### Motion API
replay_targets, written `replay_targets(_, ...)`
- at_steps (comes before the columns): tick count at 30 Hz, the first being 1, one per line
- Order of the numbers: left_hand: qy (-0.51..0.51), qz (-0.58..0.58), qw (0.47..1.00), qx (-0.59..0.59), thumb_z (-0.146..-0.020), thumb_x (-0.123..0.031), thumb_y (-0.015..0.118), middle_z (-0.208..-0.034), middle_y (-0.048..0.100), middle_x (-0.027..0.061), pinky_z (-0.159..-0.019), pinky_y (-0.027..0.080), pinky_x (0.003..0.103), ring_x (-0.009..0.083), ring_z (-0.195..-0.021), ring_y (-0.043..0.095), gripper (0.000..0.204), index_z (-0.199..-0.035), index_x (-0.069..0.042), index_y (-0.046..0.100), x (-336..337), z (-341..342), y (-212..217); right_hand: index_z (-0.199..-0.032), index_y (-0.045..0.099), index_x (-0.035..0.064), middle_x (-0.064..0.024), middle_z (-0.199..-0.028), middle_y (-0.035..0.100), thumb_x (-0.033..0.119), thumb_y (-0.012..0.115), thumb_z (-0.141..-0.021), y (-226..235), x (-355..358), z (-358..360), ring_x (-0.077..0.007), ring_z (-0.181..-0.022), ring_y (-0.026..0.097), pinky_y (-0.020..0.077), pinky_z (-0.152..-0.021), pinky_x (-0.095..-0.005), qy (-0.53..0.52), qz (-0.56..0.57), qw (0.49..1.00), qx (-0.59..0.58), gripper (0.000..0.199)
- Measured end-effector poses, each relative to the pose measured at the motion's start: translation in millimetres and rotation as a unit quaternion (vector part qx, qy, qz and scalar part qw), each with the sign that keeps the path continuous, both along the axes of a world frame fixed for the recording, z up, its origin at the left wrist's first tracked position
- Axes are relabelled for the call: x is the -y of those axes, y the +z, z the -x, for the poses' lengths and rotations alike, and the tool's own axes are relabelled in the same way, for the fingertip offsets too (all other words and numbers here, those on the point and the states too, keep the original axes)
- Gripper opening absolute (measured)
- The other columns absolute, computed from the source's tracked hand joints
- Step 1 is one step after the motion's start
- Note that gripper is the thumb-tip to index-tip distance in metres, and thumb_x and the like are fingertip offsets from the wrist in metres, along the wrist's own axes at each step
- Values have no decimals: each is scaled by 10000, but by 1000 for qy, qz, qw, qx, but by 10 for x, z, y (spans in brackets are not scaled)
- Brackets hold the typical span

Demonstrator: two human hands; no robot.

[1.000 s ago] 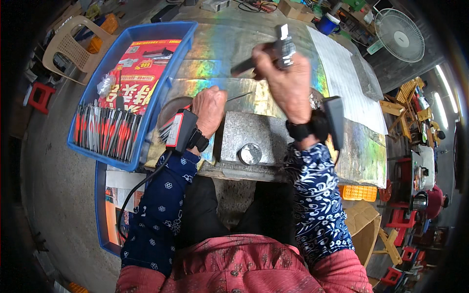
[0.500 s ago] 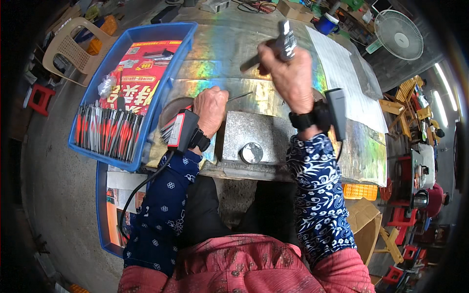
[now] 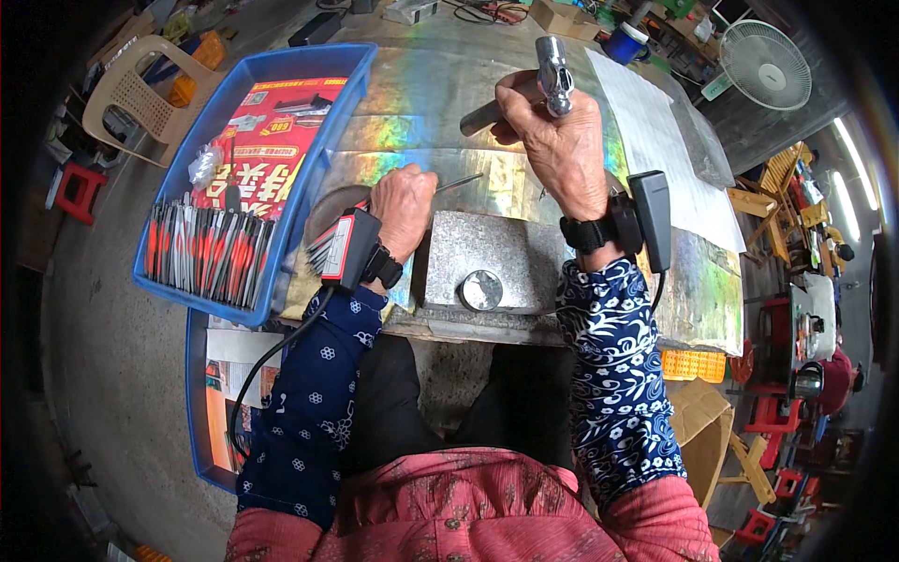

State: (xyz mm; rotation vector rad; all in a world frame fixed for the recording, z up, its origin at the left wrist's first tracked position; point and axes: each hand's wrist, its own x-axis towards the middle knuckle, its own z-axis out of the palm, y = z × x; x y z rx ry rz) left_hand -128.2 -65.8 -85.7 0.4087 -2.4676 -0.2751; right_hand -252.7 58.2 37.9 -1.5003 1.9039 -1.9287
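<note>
My left hand (image 3: 403, 211) is closed around a thin metal rod (image 3: 459, 183), whose far end points right over the steel block. My right hand (image 3: 567, 150) grips a hammer by its handle (image 3: 482, 119). The shiny hammer head (image 3: 553, 75) is raised above the far side of the table. Between my hands and nearer to me lies a flat grey metal block (image 3: 506, 245). On its front edge sits a small round metal piece (image 3: 480, 291). Beside my left wrist a bundle of thin rods (image 3: 323, 251) rests in a round dish, partly hidden by the wrist device.
A blue tray (image 3: 351, 98) on the left holds several slim red, black and grey pieces (image 3: 208, 255) over red printed paper. A second blue tray (image 3: 198, 412) is below it. White sheets (image 3: 655, 150) cover the table's right side. A fan (image 3: 763, 67) stands far right.
The hammer in my right hand has shifted slightly and now looks steadier, with less blur. My left hand and the rod have barely moved.
</note>
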Motion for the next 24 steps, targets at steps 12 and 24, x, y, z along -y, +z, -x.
replay_targets(12, 4, 3, 1000, -2, -767, -95, 593, -705, 561, 175, -591, 452, 465, 376, -673, 595, 78, -734, -42, 640, -18, -3, 19, -754, 647, -29, -78, -546, 613, 147, 590, -867, -218, -98, 42, -139, -484, 588, 457, -492, -296, -24, -144, 989, 35, 217)
replay_targets(24, 1, -5, 1000, -25, -770, -102, 591, -714, 576, 170, -596, 456, 468, 373, -691, 606, 92, -727, -41, 645, -17, 7, -39, -785, 627, -29, -219, -651, 615, 168, 636, -816, -320, 199, -182, -334, -567, 594, 468, -553, -409, -60, -205, 976, -50, 200)
